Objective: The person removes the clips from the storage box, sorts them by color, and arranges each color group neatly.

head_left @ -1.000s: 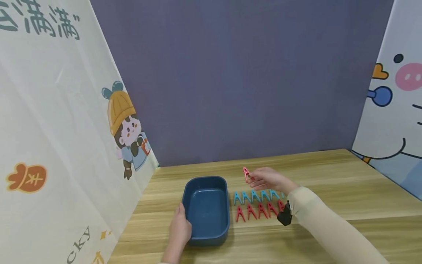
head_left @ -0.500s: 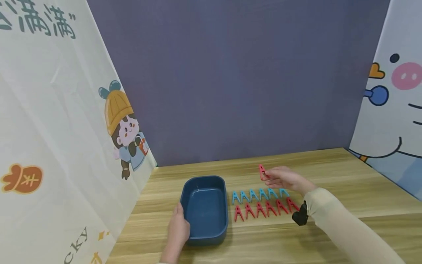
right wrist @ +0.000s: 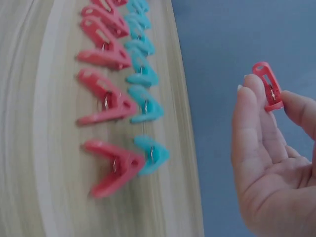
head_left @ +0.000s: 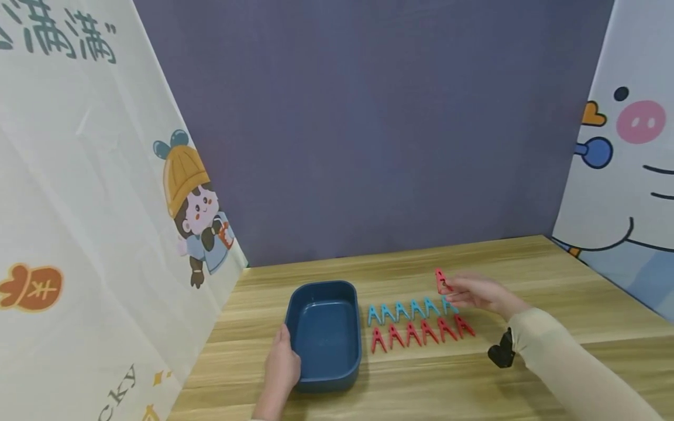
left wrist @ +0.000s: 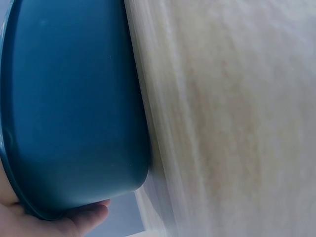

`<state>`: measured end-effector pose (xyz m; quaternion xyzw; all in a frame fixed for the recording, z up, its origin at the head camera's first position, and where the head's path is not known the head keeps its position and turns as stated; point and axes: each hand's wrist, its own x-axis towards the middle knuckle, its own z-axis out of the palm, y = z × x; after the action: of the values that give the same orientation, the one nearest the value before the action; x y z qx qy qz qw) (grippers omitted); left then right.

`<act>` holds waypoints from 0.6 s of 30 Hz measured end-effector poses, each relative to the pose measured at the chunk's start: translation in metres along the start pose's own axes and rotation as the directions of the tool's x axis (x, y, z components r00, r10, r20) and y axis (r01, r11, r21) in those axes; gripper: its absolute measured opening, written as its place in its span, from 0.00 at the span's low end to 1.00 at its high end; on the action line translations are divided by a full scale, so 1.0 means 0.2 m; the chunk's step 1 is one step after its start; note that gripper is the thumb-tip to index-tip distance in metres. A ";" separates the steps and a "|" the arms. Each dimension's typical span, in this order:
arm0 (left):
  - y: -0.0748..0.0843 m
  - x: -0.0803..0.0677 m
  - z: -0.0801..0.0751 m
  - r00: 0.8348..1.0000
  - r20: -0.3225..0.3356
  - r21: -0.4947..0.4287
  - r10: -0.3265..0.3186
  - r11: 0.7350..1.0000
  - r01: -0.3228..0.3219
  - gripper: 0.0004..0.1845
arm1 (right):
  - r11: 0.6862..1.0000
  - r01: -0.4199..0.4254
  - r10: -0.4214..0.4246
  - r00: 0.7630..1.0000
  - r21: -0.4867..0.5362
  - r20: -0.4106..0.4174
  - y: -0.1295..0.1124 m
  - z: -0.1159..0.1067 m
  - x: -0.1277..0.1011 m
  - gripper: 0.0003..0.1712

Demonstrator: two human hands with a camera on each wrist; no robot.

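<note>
My right hand (head_left: pixel 481 292) pinches a red clothespin (head_left: pixel 441 282) between thumb and fingertips, above the right end of the blue row. In the right wrist view that clothespin (right wrist: pixel 268 87) stands upright, clear of the table. Several blue clothespins (head_left: pixel 416 309) lie in a row, and several red clothespins (head_left: pixel 412 334) form a second row in front of them. At the left, my left hand (head_left: pixel 281 362) grips the near left side of a dark blue plastic bin (head_left: pixel 348 381). Its thumb (left wrist: pixel 89 217) lies against the bin's outer wall (left wrist: pixel 74 108) in the left wrist view. Nothing lies inside the bin.
The wood-grain table (head_left: pixel 421 397) ends at a plain purple-grey backdrop (head_left: pixel 368 128). A white printed sheet (head_left: pixel 105 222) closes off the left side, and another cartoon-printed sheet (head_left: pixel 605 199) stands at the right.
The right hand has carried the red clothespin rightward along the rows, to the last blue clothespin, and slightly lower. My left hand keeps its grip on the bin. The head view has turned slightly right.
</note>
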<state>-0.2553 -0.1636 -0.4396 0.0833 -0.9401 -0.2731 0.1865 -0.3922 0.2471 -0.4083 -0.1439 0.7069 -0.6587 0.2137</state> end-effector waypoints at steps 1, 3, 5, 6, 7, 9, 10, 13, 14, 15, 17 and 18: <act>0.00 0.00 0.00 1.000 0.003 -0.002 0.001 1.000 -0.001 0.29 | 1.000 -0.004 0.004 1.000 0.007 -0.008 0.01 -0.01 -0.01 0.31; -0.01 0.00 0.00 1.000 0.007 -0.002 0.001 1.000 -0.001 0.29 | 1.000 -0.009 0.009 1.000 0.021 -0.013 0.02 -0.03 -0.03 0.30; -0.01 0.00 0.00 1.000 0.012 0.000 0.000 1.000 0.000 0.29 | 0.999 -0.008 0.009 1.000 0.031 -0.008 0.02 -0.05 -0.06 0.28; -0.01 0.00 0.00 1.000 0.013 0.004 0.002 1.000 -0.002 0.29 | 0.999 -0.015 0.015 1.000 0.043 -0.010 0.03 -0.06 -0.07 0.28; -0.01 0.00 -0.01 1.000 0.015 0.005 0.003 1.000 -0.003 0.29 | 0.999 -0.017 0.017 1.000 0.049 -0.008 0.03 -0.06 -0.07 0.27; 0.00 0.00 -0.01 1.000 0.020 0.007 0.003 1.000 -0.003 0.29 | 0.998 -0.025 0.025 1.000 0.062 -0.006 0.04 -0.08 -0.09 0.23; 0.00 0.00 -0.01 1.000 0.023 0.009 0.002 1.000 -0.002 0.29 | 0.997 -0.029 0.029 1.000 0.068 -0.007 0.04 -0.09 -0.10 0.21; 0.00 0.00 -0.02 1.000 0.026 0.014 0.005 1.000 -0.005 0.29 | 0.996 -0.041 0.042 0.999 0.082 -0.012 0.05 -0.11 -0.12 0.17; 0.00 0.00 -0.02 1.000 0.027 0.016 0.006 1.000 -0.006 0.29 | 0.995 -0.043 0.045 0.999 0.085 -0.012 0.06 -0.11 -0.13 0.16; 0.00 0.00 -0.02 1.000 0.028 0.018 0.007 1.000 -0.008 0.29 | 0.995 -0.045 0.047 0.999 0.086 -0.016 0.07 -0.12 -0.14 0.15; 0.00 0.00 -0.02 1.000 0.029 0.021 0.010 1.000 -0.011 0.29 | 0.995 -0.047 0.049 0.999 0.092 -0.015 0.08 -0.13 -0.15 0.15; 0.00 0.01 -0.02 0.999 0.031 0.021 0.007 1.000 -0.008 0.29 | 0.994 -0.047 0.049 0.999 0.098 -0.016 0.09 -0.14 -0.15 0.15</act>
<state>-0.2549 -0.1658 -0.4368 0.0775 -0.9459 -0.2639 0.1719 -0.3779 0.2876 -0.4216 -0.1102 0.6791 -0.6885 0.2296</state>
